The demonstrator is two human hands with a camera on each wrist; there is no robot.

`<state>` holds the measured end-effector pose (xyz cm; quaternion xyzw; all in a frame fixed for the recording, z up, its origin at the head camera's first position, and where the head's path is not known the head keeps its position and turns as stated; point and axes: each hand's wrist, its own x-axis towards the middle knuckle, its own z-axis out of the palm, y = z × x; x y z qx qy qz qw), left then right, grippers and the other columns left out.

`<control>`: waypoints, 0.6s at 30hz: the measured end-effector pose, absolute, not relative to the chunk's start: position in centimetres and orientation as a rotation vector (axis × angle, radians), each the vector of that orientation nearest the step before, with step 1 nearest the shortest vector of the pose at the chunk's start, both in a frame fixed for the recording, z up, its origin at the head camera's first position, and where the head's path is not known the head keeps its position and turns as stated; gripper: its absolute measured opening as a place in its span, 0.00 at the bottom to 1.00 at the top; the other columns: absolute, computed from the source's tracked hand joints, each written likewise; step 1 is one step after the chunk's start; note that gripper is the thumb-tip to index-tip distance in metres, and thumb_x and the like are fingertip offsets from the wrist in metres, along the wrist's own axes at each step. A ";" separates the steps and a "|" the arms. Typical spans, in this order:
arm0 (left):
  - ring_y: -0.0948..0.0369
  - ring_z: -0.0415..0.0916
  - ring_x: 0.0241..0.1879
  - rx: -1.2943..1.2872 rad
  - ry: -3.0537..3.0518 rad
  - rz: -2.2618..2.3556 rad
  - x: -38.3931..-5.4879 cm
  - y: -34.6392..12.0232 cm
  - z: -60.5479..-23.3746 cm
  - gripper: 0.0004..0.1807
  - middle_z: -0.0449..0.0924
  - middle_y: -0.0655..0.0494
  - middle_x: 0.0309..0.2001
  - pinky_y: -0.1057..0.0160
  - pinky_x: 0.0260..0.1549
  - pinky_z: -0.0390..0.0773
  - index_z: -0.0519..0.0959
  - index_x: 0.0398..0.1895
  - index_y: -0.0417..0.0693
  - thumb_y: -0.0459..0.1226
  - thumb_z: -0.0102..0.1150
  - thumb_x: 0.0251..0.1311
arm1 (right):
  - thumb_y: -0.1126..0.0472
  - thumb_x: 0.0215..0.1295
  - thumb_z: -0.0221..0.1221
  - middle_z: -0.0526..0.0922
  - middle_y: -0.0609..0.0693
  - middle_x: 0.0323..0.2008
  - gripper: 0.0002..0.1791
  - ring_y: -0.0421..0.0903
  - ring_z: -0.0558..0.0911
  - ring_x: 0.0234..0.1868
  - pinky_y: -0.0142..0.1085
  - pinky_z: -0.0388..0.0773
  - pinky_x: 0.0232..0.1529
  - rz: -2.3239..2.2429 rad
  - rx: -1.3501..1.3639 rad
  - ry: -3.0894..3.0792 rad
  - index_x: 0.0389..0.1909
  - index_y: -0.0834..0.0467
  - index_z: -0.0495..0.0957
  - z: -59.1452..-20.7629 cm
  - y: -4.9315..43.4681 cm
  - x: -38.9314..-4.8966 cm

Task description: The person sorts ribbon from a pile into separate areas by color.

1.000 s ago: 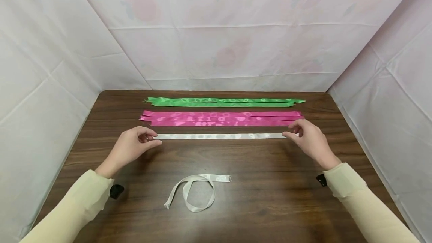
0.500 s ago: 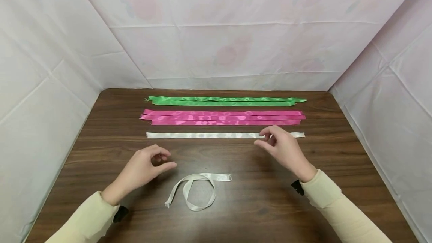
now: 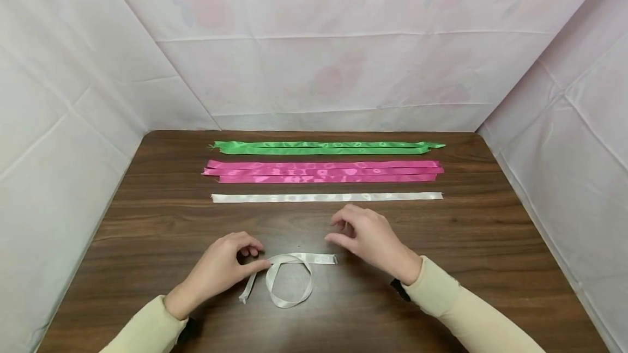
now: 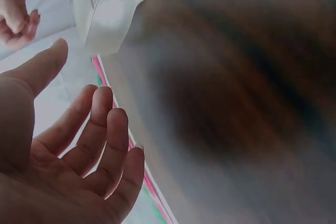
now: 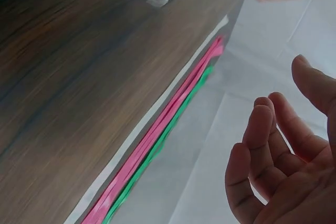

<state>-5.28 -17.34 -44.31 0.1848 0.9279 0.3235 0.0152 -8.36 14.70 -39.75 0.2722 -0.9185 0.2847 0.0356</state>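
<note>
A loosely coiled white ribbon (image 3: 310,282) lies near the middle front of the table, one end pointing right and the other down to the left. Over its left part hovers my left hand (image 3: 223,266), thumb and fingers apart; in the head view the thumb overlaps the ribbon. In the left wrist view the fingers (image 4: 100,135) are relaxed, the coiled ribbon (image 4: 110,17) beyond the thumb. My right hand (image 3: 370,236) is right of and behind the coil's right end, holding nothing. The right wrist view shows its fingers (image 5: 257,135) loosely bent.
A straight white ribbon (image 3: 326,198) lies flat behind the hands. Beyond it run several pink ribbons (image 3: 324,171) side by side, then green ribbons (image 3: 321,151) near the back edge. White cloth walls (image 3: 343,70) enclose the brown wooden table (image 3: 490,266) at back and sides.
Both hands have left the ends of the straight white ribbon and moved inward and toward the front, to the coiled ribbon. The ribbons have stayed in place.
</note>
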 end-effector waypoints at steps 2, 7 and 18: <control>0.71 0.75 0.32 0.576 2.886 1.003 -5.1 -17.2 -44.4 0.11 0.79 0.69 0.29 0.67 0.35 0.78 0.86 0.34 0.58 0.47 0.79 0.52 | 0.50 0.60 0.74 0.82 0.41 0.30 0.14 0.34 0.78 0.29 0.27 0.75 0.33 0.863 0.864 -2.825 0.40 0.53 0.85 -39.8 13.9 -8.3; 0.71 0.74 0.32 0.568 2.873 1.001 -4.9 -17.0 -44.5 0.09 0.78 0.70 0.29 0.68 0.35 0.77 0.86 0.33 0.59 0.46 0.78 0.54 | 0.49 0.60 0.73 0.84 0.41 0.31 0.14 0.34 0.80 0.30 0.28 0.76 0.35 0.857 0.916 -2.845 0.40 0.53 0.86 -40.4 12.4 -8.1; 0.73 0.74 0.31 0.594 2.839 1.025 -4.8 -17.0 -44.9 0.07 0.77 0.72 0.28 0.68 0.34 0.77 0.85 0.30 0.63 0.43 0.77 0.56 | 0.46 0.61 0.72 0.84 0.41 0.31 0.15 0.35 0.80 0.32 0.31 0.74 0.38 0.780 1.032 -2.918 0.42 0.51 0.86 -42.6 9.9 -7.2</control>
